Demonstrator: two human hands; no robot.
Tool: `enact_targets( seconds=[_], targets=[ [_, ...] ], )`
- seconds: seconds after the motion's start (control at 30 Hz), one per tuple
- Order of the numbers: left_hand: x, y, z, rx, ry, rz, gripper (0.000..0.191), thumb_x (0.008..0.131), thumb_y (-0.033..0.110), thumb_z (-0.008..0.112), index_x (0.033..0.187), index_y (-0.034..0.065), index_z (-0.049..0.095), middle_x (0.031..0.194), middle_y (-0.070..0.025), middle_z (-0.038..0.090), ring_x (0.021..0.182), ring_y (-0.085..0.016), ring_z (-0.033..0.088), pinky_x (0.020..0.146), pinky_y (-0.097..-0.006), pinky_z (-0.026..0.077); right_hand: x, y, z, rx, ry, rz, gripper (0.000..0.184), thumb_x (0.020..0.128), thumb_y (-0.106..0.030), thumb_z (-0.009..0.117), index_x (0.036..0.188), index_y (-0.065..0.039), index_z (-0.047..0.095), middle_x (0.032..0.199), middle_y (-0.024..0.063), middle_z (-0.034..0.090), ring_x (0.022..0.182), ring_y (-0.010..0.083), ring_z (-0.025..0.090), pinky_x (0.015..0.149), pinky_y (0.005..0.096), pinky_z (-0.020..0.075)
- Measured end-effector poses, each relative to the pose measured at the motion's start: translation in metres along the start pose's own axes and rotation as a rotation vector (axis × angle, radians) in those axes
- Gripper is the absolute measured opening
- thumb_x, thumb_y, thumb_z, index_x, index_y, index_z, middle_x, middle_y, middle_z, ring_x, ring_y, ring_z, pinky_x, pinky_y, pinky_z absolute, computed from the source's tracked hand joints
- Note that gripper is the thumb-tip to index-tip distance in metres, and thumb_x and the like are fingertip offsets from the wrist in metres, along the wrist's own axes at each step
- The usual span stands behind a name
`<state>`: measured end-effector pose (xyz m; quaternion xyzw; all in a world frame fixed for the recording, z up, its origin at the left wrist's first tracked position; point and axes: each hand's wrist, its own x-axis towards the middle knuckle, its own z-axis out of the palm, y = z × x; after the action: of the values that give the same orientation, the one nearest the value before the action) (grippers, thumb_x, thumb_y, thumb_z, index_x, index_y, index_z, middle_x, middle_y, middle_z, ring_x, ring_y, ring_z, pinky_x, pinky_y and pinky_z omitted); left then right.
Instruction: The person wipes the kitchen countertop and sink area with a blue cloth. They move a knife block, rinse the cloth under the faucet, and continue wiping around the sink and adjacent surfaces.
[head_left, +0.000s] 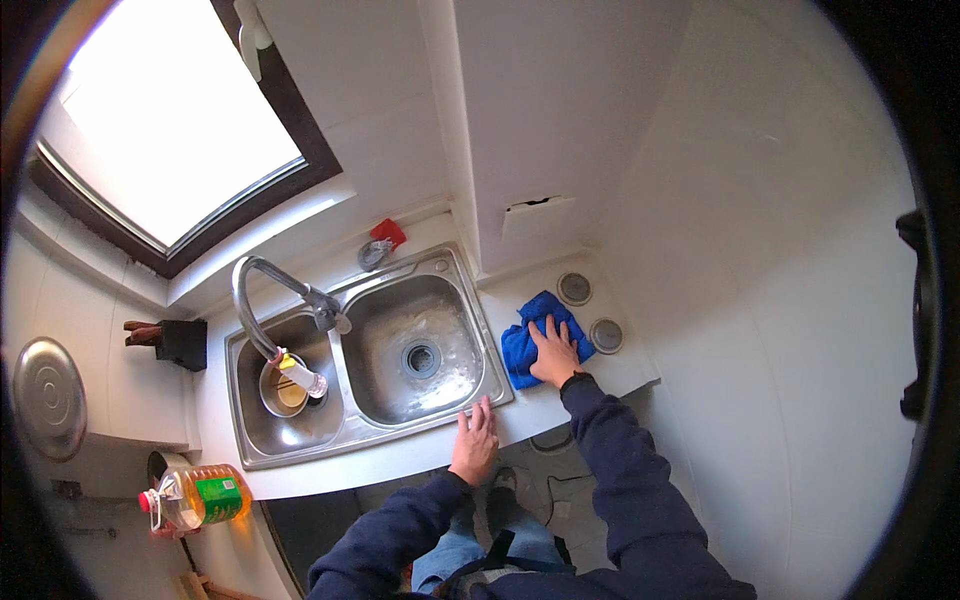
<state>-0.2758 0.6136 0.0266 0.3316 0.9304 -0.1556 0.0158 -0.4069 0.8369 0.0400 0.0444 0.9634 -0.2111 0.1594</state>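
My right hand (556, 354) lies over a crumpled blue cloth (518, 355) on the white countertop (547, 414), right of the sink. Its fingers are spread across the fabric and press it down; part of the cloth is hidden beneath the palm. My left hand (475, 446) holds nothing. Its fingertips rest at the front right corner of the stainless steel double sink (382, 430), fingers slightly apart. The larger right basin (405, 322) looks wet and has a round drain strainer (421, 358).
A curved faucet (246, 300) arches over the left basin, where a small pot (274, 401) sits. Left are a knife block (184, 345) and an oil bottle (217, 499). Two round grey-topped items (575, 288) stand near the right wall. A scouring pad (373, 255) and red item (388, 233) lie behind the sink.
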Motion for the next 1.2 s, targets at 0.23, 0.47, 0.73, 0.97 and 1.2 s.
enact_targets(
  seconds=[0.23, 0.47, 0.73, 0.97, 1.2],
  targets=[
    [0.006, 0.012, -0.025, -0.086, -0.207, -0.067, 0.061, 0.092, 0.025, 0.054, 0.142, -0.0081, 0.049, 0.143, -0.0233, 0.046, 0.134, -0.034, 0.041, 0.100, -0.0451, 0.039, 0.067, -0.011, -0.011, -0.043, -0.027, -0.089, 0.092, 0.070, -0.012, 0.065, 0.156, -0.021, 0.037, 0.165, 0.0212, 0.021, 0.148, 0.0531, 0.020, 0.112, 0.0720, 0.0284],
    [-0.001, 0.006, -0.009, -0.181, -0.058, -0.114, 0.052, 0.091, 0.021, 0.055, 0.137, -0.0025, 0.052, 0.131, -0.0146, 0.050, 0.121, -0.029, 0.047, 0.089, -0.0414, 0.041, 0.084, -0.029, -0.017, -0.068, -0.052, -0.117, 0.086, 0.076, -0.010, 0.065, 0.156, -0.026, 0.039, 0.166, 0.0153, 0.023, 0.152, 0.0472, 0.016, 0.118, 0.0685, 0.0192],
    [-0.003, -0.001, -0.002, -0.224, 0.034, -0.113, 0.046, 0.090, 0.020, 0.055, 0.132, 0.0013, 0.057, 0.117, -0.0083, 0.053, 0.115, -0.024, 0.050, 0.087, -0.0436, 0.042, 0.039, -0.032, -0.004, -0.112, -0.061, -0.278, 0.086, 0.073, -0.004, 0.060, 0.155, -0.025, 0.042, 0.166, 0.0161, 0.023, 0.150, 0.0472, 0.021, 0.115, 0.0716, 0.0230],
    [-0.004, 0.002, -0.002, -0.255, 0.020, -0.129, 0.043, 0.089, 0.020, 0.057, 0.128, 0.0020, 0.059, 0.113, -0.0064, 0.053, 0.111, -0.024, 0.051, 0.081, -0.0442, 0.045, -0.032, -0.003, 0.022, -0.071, 0.000, -0.340, 0.087, 0.068, -0.008, 0.061, 0.152, -0.024, 0.045, 0.164, 0.0156, 0.028, 0.148, 0.0464, 0.025, 0.113, 0.0715, 0.0248],
    [-0.002, 0.005, 0.004, -0.259, 0.023, -0.132, 0.039, 0.092, 0.021, 0.055, 0.126, 0.0039, 0.060, 0.111, -0.0054, 0.053, 0.110, -0.022, 0.053, 0.076, -0.0429, 0.048, -0.104, 0.014, 0.031, -0.098, -0.033, -0.328, 0.089, 0.067, -0.014, 0.065, 0.153, -0.022, 0.043, 0.164, 0.0188, 0.025, 0.148, 0.0486, 0.024, 0.111, 0.0740, 0.0273]
  ],
)
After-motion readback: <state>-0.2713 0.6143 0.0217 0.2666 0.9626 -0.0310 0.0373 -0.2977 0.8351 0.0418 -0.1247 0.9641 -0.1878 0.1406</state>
